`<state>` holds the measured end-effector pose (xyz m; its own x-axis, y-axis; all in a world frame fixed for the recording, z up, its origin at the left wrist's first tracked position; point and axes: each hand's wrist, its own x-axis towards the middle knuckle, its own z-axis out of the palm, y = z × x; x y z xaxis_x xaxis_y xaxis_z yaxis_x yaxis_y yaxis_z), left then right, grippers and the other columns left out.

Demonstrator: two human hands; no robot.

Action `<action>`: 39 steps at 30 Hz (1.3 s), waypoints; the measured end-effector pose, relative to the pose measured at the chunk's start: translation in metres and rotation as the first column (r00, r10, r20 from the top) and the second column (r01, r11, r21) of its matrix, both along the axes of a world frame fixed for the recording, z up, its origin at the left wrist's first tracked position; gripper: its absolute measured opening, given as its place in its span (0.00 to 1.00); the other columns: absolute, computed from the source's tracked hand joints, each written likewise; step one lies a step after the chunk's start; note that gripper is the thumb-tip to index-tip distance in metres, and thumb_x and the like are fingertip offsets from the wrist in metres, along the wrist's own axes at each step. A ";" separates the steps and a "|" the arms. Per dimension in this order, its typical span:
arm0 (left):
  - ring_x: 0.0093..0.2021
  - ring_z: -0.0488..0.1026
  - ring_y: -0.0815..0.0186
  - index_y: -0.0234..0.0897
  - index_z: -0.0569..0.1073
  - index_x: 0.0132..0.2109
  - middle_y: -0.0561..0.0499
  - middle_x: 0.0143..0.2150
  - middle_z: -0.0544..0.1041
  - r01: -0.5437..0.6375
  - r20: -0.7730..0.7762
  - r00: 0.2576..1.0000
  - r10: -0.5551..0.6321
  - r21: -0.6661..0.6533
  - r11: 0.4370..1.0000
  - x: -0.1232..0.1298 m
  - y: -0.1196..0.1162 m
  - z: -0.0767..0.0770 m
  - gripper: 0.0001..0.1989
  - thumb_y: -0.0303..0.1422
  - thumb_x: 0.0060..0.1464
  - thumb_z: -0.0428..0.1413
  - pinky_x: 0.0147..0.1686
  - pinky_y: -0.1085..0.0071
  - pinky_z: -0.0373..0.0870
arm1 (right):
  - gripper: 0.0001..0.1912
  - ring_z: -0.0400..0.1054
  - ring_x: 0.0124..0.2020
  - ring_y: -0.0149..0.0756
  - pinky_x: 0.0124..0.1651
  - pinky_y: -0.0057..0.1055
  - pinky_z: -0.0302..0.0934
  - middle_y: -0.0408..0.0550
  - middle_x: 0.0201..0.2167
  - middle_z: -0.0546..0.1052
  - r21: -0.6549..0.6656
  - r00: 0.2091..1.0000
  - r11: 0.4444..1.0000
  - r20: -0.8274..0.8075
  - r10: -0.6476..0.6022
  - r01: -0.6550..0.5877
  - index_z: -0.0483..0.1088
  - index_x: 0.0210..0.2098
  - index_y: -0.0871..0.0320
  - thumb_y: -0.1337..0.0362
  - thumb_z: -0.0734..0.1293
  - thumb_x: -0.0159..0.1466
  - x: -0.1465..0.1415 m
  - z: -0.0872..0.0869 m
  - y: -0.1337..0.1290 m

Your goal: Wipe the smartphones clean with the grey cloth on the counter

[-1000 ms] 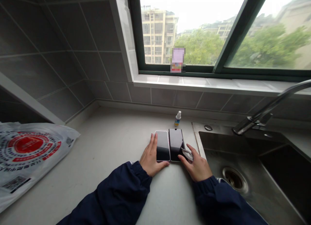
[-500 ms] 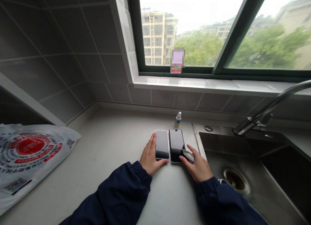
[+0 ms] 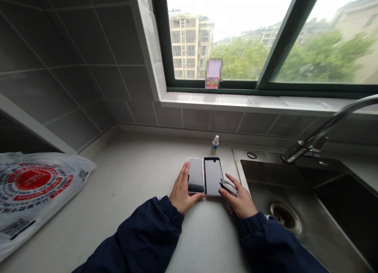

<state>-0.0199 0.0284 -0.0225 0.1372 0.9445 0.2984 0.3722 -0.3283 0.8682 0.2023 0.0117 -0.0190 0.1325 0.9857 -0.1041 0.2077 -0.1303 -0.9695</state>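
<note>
Two smartphones lie side by side on the pale countertop [image 3: 141, 178]. My left hand [image 3: 180, 191] grips the white-edged left phone [image 3: 195, 174], its fingers along the left side and the thumb at the bottom edge. By the lower right side of the dark-edged right phone [image 3: 213, 174] is my right hand [image 3: 240, 198]. A crumpled whitish wipe or cloth [image 3: 229, 186] is pinched between its thumb and fingers. The thumb tip is at the phone's edge; whether it touches cannot be made out. Behind the phones a small white-capped bottle [image 3: 215, 144] stands upright.
A steel sink [image 3: 254, 182] with a curved faucet [image 3: 313, 135] adjoins on the right. A printed white plastic bag [image 3: 44, 186] lies at the left. Beyond the counter are a tiled wall [image 3: 195, 118] and a window with a sill [image 3: 236, 100].
The right phone sits slightly closer to the left one, and its screen now reflects a more even, lighter grey. Both hands keep nearly the same places; the view has shifted slightly.
</note>
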 end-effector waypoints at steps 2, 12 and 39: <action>0.70 0.44 0.47 0.46 0.47 0.69 0.43 0.71 0.49 0.002 0.026 1.000 -0.002 -0.013 1.000 -0.001 0.001 -0.002 0.54 0.38 0.38 0.67 0.66 0.46 0.42 | 0.39 0.60 0.11 0.24 0.07 0.22 0.56 0.53 0.38 0.79 -0.005 0.999 1.000 -0.035 -0.012 0.012 0.63 0.60 0.58 0.51 0.72 0.52 0.000 0.000 0.000; 0.70 0.45 0.49 0.46 0.44 0.69 0.43 0.71 0.48 0.001 -0.072 0.997 0.000 0.005 1.000 -0.001 0.002 -0.003 0.55 0.40 0.40 0.67 0.66 0.47 0.44 | 0.38 0.56 0.11 0.22 0.07 0.24 0.57 0.49 0.34 0.78 -0.044 0.986 0.993 -0.127 -0.112 0.107 0.66 0.58 0.57 0.49 0.74 0.51 0.007 0.001 0.001; 0.62 0.63 0.46 0.24 0.66 0.60 0.35 0.60 0.69 0.726 0.957 0.248 0.149 -0.286 0.625 0.024 -0.023 0.032 0.41 0.56 0.58 0.36 0.63 0.50 0.53 | 0.30 0.69 0.54 0.44 0.59 0.40 0.60 0.52 0.53 0.75 0.147 0.891 0.942 -0.308 0.333 -0.301 0.68 0.56 0.56 0.52 0.72 0.57 -0.033 0.010 -0.031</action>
